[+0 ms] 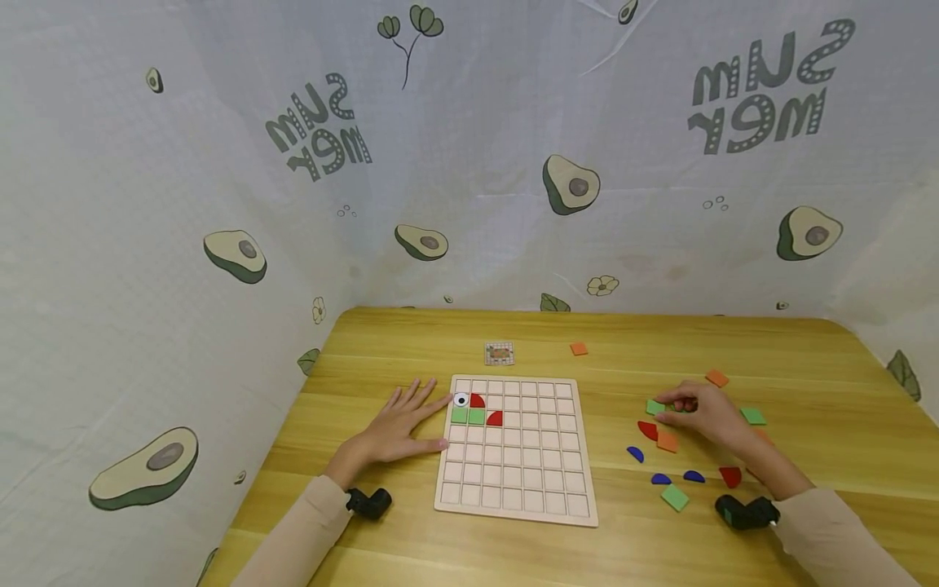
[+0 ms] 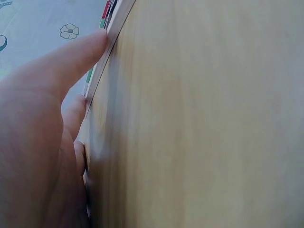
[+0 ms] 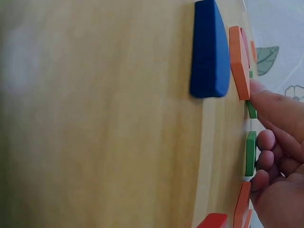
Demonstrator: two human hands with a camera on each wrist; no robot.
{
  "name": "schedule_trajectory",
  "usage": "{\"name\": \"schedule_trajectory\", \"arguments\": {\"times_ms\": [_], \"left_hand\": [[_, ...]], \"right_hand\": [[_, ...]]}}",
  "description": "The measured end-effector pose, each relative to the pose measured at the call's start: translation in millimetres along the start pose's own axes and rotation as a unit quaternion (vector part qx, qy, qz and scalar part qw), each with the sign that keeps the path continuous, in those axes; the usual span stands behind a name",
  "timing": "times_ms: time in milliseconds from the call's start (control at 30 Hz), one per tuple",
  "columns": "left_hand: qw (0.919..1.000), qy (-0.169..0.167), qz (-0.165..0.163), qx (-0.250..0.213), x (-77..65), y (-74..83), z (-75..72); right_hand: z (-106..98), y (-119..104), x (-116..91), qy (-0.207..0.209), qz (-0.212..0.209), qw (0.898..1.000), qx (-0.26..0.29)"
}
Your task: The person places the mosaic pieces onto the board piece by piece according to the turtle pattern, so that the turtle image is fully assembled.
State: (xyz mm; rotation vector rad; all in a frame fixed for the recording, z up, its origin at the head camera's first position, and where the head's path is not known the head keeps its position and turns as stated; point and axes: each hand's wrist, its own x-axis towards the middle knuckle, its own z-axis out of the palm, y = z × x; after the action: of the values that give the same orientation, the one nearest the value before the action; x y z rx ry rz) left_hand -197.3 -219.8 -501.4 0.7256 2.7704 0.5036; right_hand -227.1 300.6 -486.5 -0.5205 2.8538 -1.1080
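A pale wooden grid board (image 1: 543, 456) lies on the table. At its upper left are a white eye piece (image 1: 460, 400), green squares (image 1: 476, 417) and red quarter-circle pieces (image 1: 495, 419). My left hand (image 1: 392, 428) is spread flat left of the board, thumb and index fingertips at its edge; the left wrist view shows the thumb (image 2: 85, 54) against that edge. Right of the board, my right hand (image 1: 707, 416) pinches a green square tile (image 1: 654, 407) between thumb and index finger, low over the table. Its other fingers are curled, near another green tile (image 3: 251, 153).
Around the right hand lie orange squares (image 1: 667, 441), blue half-circle pieces (image 1: 693, 476), red pieces (image 1: 729, 477) and more green squares (image 1: 675, 497). Behind the board are a small patterned card (image 1: 500, 353) and an orange square (image 1: 579, 349). A printed curtain (image 1: 484, 204) hangs beyond the table.
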Motion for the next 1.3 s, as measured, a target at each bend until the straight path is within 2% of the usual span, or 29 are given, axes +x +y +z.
{"name": "schedule_trajectory", "arguments": {"times_ms": [300,500,800,1067,1300], "left_hand": [[1.0,0.001,0.001,-0.001,-0.2,0.5,-0.2],[1.0,-0.001,0.002,-0.001,-0.3,0.7,-0.5],[1.0,-0.002,-0.001,0.002,0.3,0.4,-1.2],[1.0,-0.001,0.0,0.002,1.6,1.3,-1.3],[1.0,0.0,0.0,-0.002,0.7,1.7,-2.5]], "right_hand": [[0.8,4.5,0.8,0.005,-0.042,0.999,0.011],[-2.5,-2.1,3.7,0.014,-0.058,0.998,0.038],[1.3,-37.7,11.1,0.009,-0.057,0.998,0.008],[17.2,-70.6,20.7,0.003,-0.05,0.997,0.054],[43.5,-91.3,31.6,0.003,-0.068,0.995,0.076]]}}
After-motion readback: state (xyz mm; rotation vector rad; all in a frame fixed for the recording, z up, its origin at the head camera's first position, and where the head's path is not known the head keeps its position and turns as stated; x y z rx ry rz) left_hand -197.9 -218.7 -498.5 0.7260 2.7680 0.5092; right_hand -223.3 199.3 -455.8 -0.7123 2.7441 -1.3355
